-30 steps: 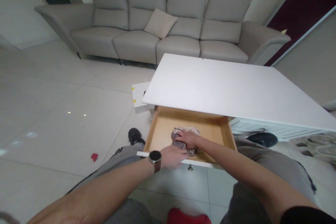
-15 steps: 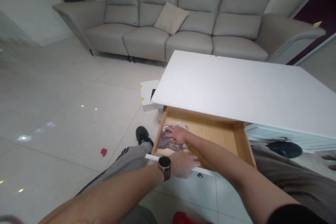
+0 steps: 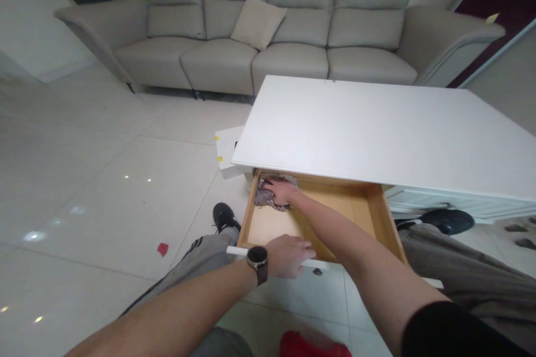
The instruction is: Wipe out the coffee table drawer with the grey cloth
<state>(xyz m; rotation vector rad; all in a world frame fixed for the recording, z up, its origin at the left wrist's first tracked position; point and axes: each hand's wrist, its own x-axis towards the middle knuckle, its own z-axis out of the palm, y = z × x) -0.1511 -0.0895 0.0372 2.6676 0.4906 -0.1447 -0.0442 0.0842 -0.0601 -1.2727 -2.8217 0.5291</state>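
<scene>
An open wooden drawer [image 3: 383,206] with a white front extends from the white table. My left hand [image 3: 288,255], with a watch [image 3: 257,256] on its wrist, wraps over the top edge of the drawer front. Inside, at the back left corner, a grey-and-white patterned cloth [image 3: 263,198] lies bunched on the drawer bottom. My right hand [image 3: 283,191] presses down on this cloth, gripping it with its fingers spread across it. Part of the cloth is hidden beneath that hand. A small dark knob [image 3: 317,271] sticks out from the drawer front.
The white tabletop [image 3: 377,134] spreads ahead, with a grey sofa [image 3: 288,61] behind it. A white box [image 3: 226,150] stands on the floor by the table's left corner. My legs straddle the drawer. A red scrap [image 3: 162,249] lies on the tiles, and something red [image 3: 312,346] is below me.
My right hand has pushed the cloth from the front left of the drawer to its back left corner. The left hand keeps its hold. The view has shifted slightly.
</scene>
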